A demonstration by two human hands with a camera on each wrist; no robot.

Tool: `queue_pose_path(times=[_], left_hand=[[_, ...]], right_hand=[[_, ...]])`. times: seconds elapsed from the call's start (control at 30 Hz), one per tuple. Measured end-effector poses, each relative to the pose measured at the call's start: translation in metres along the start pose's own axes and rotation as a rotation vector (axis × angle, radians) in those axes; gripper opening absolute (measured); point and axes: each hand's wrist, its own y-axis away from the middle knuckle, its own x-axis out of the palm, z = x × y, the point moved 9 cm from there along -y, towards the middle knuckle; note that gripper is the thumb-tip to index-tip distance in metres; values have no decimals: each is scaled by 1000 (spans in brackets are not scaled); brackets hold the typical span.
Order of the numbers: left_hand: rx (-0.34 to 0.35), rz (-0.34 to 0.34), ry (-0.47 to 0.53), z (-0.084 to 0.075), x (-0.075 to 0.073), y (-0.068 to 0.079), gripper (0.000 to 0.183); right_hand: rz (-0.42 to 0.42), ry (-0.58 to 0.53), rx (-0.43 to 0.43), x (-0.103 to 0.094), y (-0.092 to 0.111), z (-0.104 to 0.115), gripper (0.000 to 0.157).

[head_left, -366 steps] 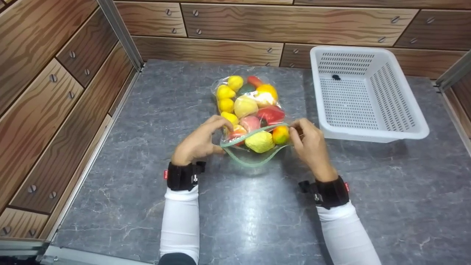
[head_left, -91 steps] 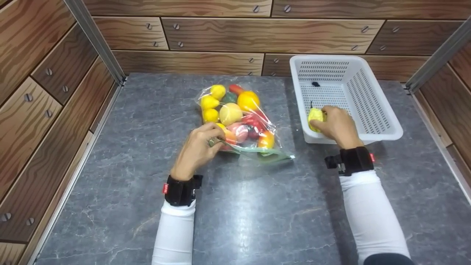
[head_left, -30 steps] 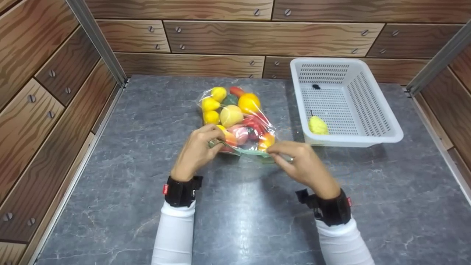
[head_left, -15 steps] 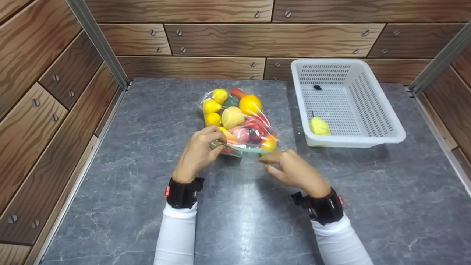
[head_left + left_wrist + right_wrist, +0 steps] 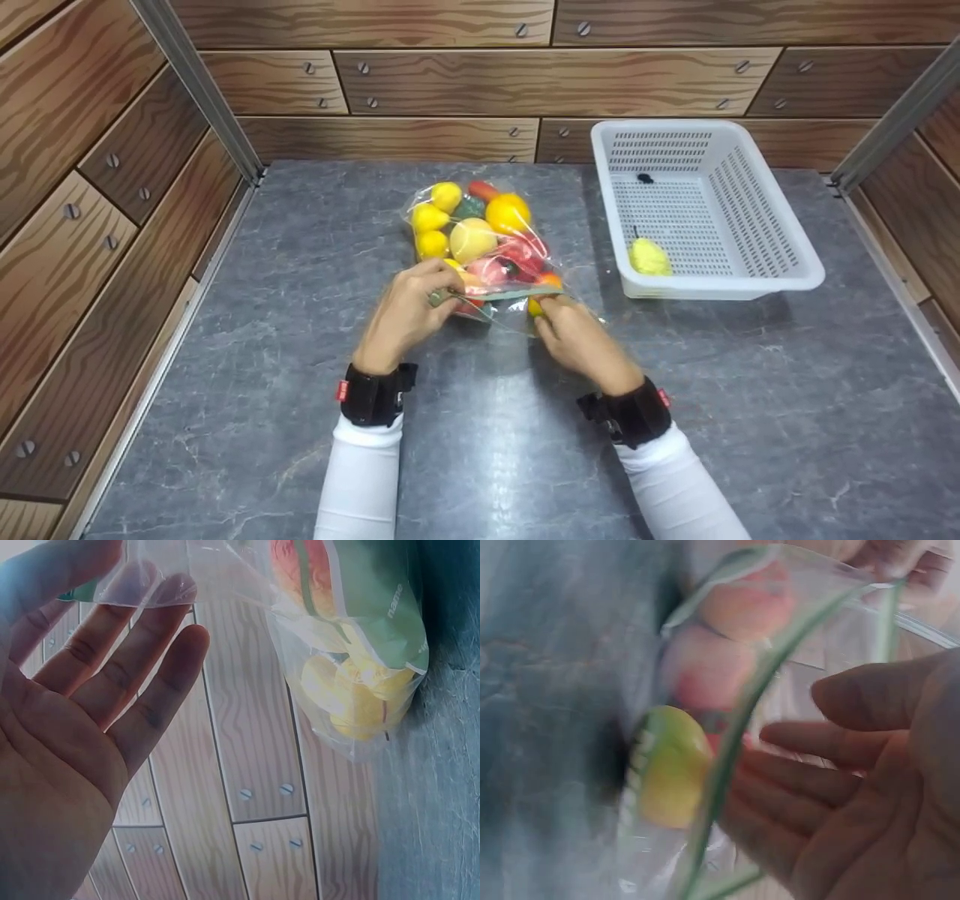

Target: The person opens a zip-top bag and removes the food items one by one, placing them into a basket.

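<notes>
A clear zip bag (image 5: 517, 294) full of fruit lies on the grey table, its green-edged mouth towards me. My left hand (image 5: 405, 315) pinches the left corner of that mouth between thumb and fingers. My right hand (image 5: 585, 337) is at the right of the opening, fingers reaching in. In the right wrist view those fingers are extended, thumb apart, beside a yellow-green mango-like fruit (image 5: 675, 772); their tips are partly hidden by the rim. Also inside are an orange (image 5: 508, 214), a pinkish peach-like fruit (image 5: 487, 271) and several lemon-yellow fruits (image 5: 431, 217).
To the right of the bag stands a white perforated plastic basket (image 5: 720, 283). In its near left corner lies a yellow pear (image 5: 649, 257), with a small black object (image 5: 645, 178) farther back. Wood-patterned walls (image 5: 442, 82) border the table's back and sides.
The yellow pear went from the bag into the basket under my right hand. That hand then returned to the bag's mouth and moved left into it, lifting the rim. My left hand kept its pinch.
</notes>
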Motion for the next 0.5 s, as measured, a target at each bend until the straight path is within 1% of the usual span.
queue_pose_path(times=[0.1, 0.2, 0.27, 0.4, 0.43, 0.5], left_hand=[[12, -7, -12, -3, 0, 0, 16], [21, -2, -23, -4, 2, -1, 16], [23, 6, -28, -5, 3, -1, 15], [31, 15, -31, -6, 5, -1, 15], [35, 14, -30, -6, 5, -1, 15], [43, 12, -27, -6, 5, -1, 15]], right_hand=[[-8, 70, 46, 6, -1, -7, 14], [-36, 87, 50, 9, -2, -12, 14], [-54, 77, 50, 11, -3, -15, 25], [-57, 59, 65, 17, -2, -21, 57], [-57, 60, 67, 18, -2, -22, 60], [-62, 66, 73, 20, -2, -24, 60]])
